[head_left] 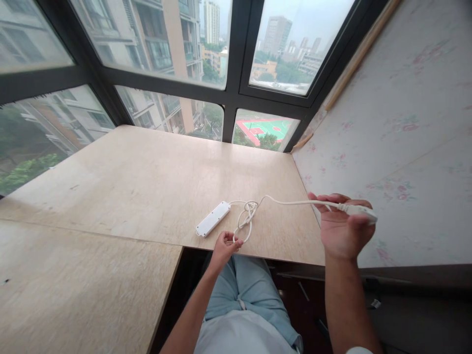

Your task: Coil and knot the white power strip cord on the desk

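Fingers of the right hand (342,236) are grasping the white plug (364,213), with the palm turning upward in front of the papered wall (413,147). The left hand (223,250) is pinching a loop of the white cord (287,202) between thumb and fingertips, at the front edge of the stone sill (165,167). From the plug, the cord is stretching leftward, almost straight, and then it is winding into a loose tangle of several rounded loops. Its other end is entering the power strip (213,219), which is lying flat on the sill, just beyond the left hand. This strip is showing a long, narrow body of smooth white material, with small dark dots on its face.

The sill is showing a beige, faintly mottled surface, and it is reflecting some daylight. A second slab (81,290) of similar colour is meeting it along a thin seam. Below the edge, light-blue trousers (243,282) and a white shirt (232,334) are appearing. Farther out, dark window frames (230,110) are holding flat panes, and behind them a green and red sports court (267,130) is showing. On the right, the wall is carrying pink flowers on a pale ground.
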Tool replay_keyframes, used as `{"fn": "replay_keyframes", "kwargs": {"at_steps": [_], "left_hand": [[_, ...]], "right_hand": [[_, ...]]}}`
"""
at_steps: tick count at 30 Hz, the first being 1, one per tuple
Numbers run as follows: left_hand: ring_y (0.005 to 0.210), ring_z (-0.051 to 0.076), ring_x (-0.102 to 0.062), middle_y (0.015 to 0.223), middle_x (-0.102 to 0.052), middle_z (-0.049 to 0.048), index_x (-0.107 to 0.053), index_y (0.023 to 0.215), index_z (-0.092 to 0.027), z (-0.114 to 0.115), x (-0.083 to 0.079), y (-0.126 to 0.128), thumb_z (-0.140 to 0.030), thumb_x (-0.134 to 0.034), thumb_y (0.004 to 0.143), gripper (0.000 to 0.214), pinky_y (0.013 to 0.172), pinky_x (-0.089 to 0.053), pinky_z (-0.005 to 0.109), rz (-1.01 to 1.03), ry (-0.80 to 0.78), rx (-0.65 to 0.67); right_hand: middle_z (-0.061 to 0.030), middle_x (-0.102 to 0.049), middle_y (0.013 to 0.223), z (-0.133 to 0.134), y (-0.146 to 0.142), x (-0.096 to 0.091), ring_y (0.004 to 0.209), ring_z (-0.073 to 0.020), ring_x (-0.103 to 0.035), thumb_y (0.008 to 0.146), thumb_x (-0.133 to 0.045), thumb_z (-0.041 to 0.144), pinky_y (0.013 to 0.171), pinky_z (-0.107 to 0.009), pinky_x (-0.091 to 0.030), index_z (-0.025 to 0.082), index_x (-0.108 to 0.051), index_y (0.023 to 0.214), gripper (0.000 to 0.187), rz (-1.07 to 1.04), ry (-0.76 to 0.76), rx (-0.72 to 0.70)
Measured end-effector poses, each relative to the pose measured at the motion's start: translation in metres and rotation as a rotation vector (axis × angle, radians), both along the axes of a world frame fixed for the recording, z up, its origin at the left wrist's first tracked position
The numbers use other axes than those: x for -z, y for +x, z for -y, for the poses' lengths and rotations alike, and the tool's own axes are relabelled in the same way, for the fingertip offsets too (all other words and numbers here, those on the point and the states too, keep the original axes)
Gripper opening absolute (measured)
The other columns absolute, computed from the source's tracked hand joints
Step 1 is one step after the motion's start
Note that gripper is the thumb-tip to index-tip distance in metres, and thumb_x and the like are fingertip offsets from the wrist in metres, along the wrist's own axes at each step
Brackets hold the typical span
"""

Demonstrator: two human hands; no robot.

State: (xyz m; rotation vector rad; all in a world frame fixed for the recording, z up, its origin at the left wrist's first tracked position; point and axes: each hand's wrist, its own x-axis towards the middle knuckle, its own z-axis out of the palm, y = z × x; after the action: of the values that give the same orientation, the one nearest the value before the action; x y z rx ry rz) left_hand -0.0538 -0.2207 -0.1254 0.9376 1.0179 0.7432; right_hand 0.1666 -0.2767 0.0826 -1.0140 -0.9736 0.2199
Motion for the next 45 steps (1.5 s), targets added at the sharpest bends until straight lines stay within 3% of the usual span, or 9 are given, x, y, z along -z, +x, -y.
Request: {"fn": "replay_keyframes", "kwargs": {"at_steps": [5,11,18,22,26,32,36,39,45], "left_hand": [[0.072,0.014,-0.064,0.080,-0.062,0.0002,-0.056,0.107,-0.017,-0.008,0.005,-0.001,-0.023,-0.091,0.045,0.071,0.070,-0.054,0.028,0.218,-0.122,-0.219],[0.089,0.018,-0.065,0.098,-0.069,0.0052,-0.064,0.112,-0.019,-0.018,-0.005,-0.006,-0.024,-0.082,0.060,0.055,0.079,-0.052,0.030,0.214,0.073,-0.277],[0.111,0.023,-0.060,0.105,-0.072,0.0061,-0.069,0.111,-0.024,-0.028,-0.024,-0.013,-0.030,-0.067,0.080,0.032,0.105,-0.038,0.041,0.018,0.381,-0.270],[0.105,0.022,-0.062,0.100,-0.071,0.0053,-0.072,0.105,-0.026,-0.037,-0.036,-0.014,-0.028,-0.060,0.084,0.024,0.103,-0.039,0.040,-0.048,0.507,-0.248],[0.116,0.023,-0.057,0.115,-0.067,0.0070,-0.073,0.096,-0.024,-0.048,-0.042,-0.006,-0.030,-0.061,0.084,0.018,0.106,-0.037,0.039,0.041,0.549,-0.234],[0.119,0.025,-0.058,0.120,-0.066,0.0114,-0.066,0.089,-0.019,-0.071,-0.046,0.000,-0.041,-0.072,0.077,0.026,0.106,-0.039,0.043,0.428,0.314,-0.146],[0.097,0.024,-0.069,0.093,-0.074,0.0070,-0.060,0.084,-0.020,-0.089,-0.053,-0.008,-0.046,-0.079,0.067,0.036,0.097,-0.046,0.045,0.511,0.209,-0.106],[0.083,0.022,-0.071,0.078,-0.073,0.0011,-0.056,0.081,-0.022,-0.101,-0.061,-0.013,-0.046,-0.080,0.066,0.037,0.087,-0.052,0.042,0.518,0.177,-0.104],[0.064,0.019,-0.069,0.062,-0.066,-0.0045,-0.053,0.090,-0.022,-0.120,-0.075,0.003,-0.046,-0.081,0.064,0.045,0.075,-0.055,0.036,0.566,0.165,-0.034]], "right_hand": [[0.0037,-0.037,0.063,0.020,0.033,-0.015,0.048,-0.0105,-0.037,0.077,-0.049,0.075,0.046,-0.025,-0.039,0.027,-0.054,0.078,0.048,-0.105,-0.088,0.020],[0.0058,-0.022,0.053,0.034,0.064,-0.028,0.039,-0.0088,-0.012,0.072,-0.052,0.079,0.038,-0.028,-0.013,0.029,-0.059,0.074,0.050,-0.107,-0.109,-0.028],[0.0026,-0.050,0.051,0.013,0.049,-0.011,0.041,-0.0106,-0.040,0.064,-0.069,0.071,0.039,-0.025,-0.030,0.023,-0.068,0.083,0.052,0.234,-0.426,-0.132],[-0.0034,-0.071,0.076,-0.009,0.022,0.001,0.068,-0.0197,-0.062,0.074,-0.068,0.058,0.063,-0.028,-0.048,0.019,-0.073,0.079,0.039,0.707,-0.864,-0.503],[-0.0022,-0.073,0.088,-0.029,0.015,0.013,0.079,-0.0207,-0.065,0.087,-0.056,0.049,0.073,-0.028,-0.050,0.022,-0.072,0.098,0.034,0.865,-0.899,-0.694],[-0.0061,-0.068,0.118,-0.049,0.065,0.024,0.107,-0.0249,-0.062,0.088,-0.054,0.041,0.092,-0.034,-0.047,0.023,-0.062,0.124,0.041,0.858,-0.872,-0.634],[-0.0047,-0.071,0.091,-0.065,0.117,0.033,0.073,-0.0168,-0.064,0.083,-0.060,0.043,0.065,-0.027,-0.051,0.020,-0.065,0.119,0.043,0.702,-0.964,-0.553],[-0.0022,-0.064,0.070,-0.083,0.153,0.041,0.049,-0.0093,-0.050,0.076,-0.067,0.047,0.041,-0.020,-0.039,0.015,-0.068,0.109,0.046,0.463,-1.005,-0.459],[-0.0058,-0.065,0.069,-0.126,0.171,0.049,0.047,-0.0084,-0.051,0.067,-0.075,0.051,0.037,-0.019,-0.039,0.012,-0.069,0.090,0.046,0.285,-0.852,-0.271]]}}
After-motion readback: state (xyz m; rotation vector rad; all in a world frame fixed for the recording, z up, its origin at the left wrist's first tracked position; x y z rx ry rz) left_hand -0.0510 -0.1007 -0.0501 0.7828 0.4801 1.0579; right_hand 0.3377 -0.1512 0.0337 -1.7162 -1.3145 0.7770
